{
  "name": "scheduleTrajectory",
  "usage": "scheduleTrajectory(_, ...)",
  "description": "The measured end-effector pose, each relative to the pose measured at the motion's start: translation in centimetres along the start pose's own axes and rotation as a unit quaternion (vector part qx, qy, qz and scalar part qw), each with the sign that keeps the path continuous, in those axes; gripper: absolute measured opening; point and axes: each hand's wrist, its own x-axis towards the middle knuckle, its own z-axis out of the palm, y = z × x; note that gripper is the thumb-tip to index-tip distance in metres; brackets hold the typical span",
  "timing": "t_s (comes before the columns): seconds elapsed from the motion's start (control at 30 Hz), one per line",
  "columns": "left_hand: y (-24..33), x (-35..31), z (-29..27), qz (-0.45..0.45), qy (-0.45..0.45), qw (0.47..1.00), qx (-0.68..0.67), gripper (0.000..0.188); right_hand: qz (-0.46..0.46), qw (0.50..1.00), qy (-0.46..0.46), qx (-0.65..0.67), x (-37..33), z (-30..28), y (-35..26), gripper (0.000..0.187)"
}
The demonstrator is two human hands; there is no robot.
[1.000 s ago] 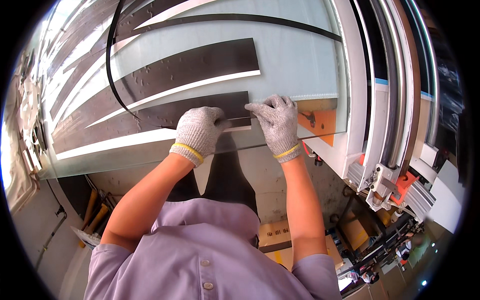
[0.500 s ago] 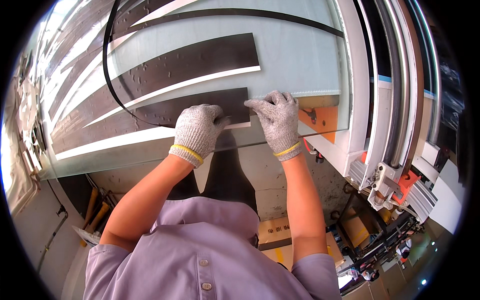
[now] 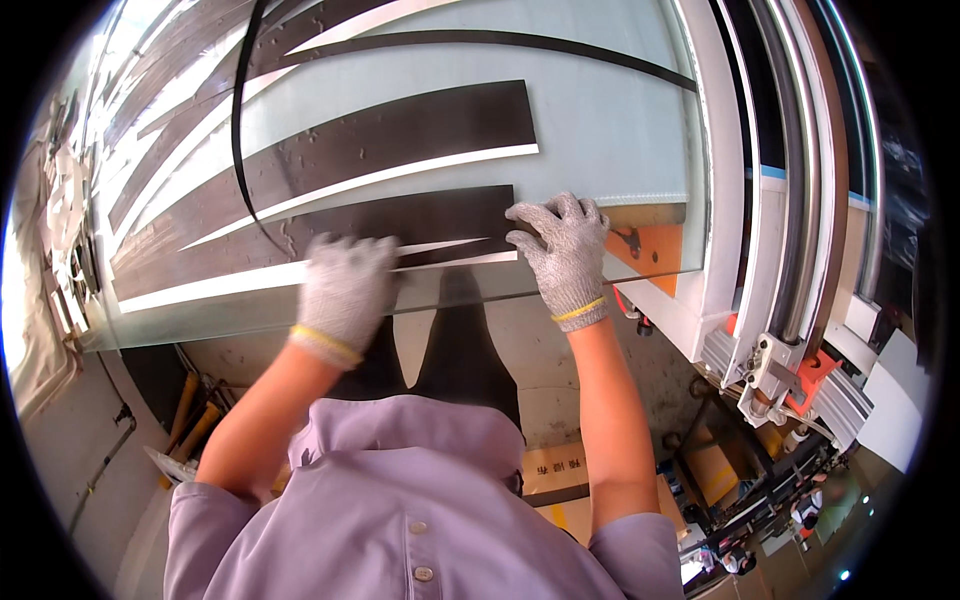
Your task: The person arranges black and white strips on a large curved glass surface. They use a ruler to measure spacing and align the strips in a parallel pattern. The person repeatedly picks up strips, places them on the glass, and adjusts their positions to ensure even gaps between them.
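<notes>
A wide dark brown strip (image 3: 445, 215) lies on a glass sheet (image 3: 610, 150) in front of me. Beside its right end is my right hand (image 3: 563, 250), in a grey knitted glove with a yellow cuff. Its thumb and forefinger are apart, with nothing visible between them. My left hand (image 3: 348, 290), gloved alike, is over the strip's near edge and smeared by motion, so its grip is hidden. A narrow black band (image 3: 240, 130) curves down from above toward my left hand; its lower end blurs. A white wedge (image 3: 435, 247) shows along the strip's near edge.
Another dark strip (image 3: 440, 120) with a white edge lies farther off, and more strips fan out to the left. A thin black strip (image 3: 500, 38) crosses the far glass. A white frame with metal rails (image 3: 790, 200) borders the right. An orange panel (image 3: 655, 250) shows beneath the glass.
My left hand has moved left along the strip's near edge, and the white wedge has appeared there. The black band's lower end has shifted. My right hand's thumb and forefinger have parted.
</notes>
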Motion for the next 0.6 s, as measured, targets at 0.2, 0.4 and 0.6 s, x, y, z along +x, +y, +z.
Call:
scheduleTrajectory(0.2,-22.8,-11.7,3.1,-0.166,-0.007,0.963,0.214,0.039,0.023,1.000,-0.011,-0.001,-0.1,-0.1,-0.1,0.026)
scheduleTrajectory(0.4,-30.0,-15.8,3.0,-0.183,0.062,0.970,0.146,0.029,0.013,1.000,-0.013,0.007,0.0,-0.1,-0.6,0.025)
scheduleTrajectory(0.6,-24.5,-11.1,2.4,-0.108,-0.042,0.983,-0.139,0.031,0.025,0.999,-0.019,-0.005,-0.1,0.1,-0.5,0.025)
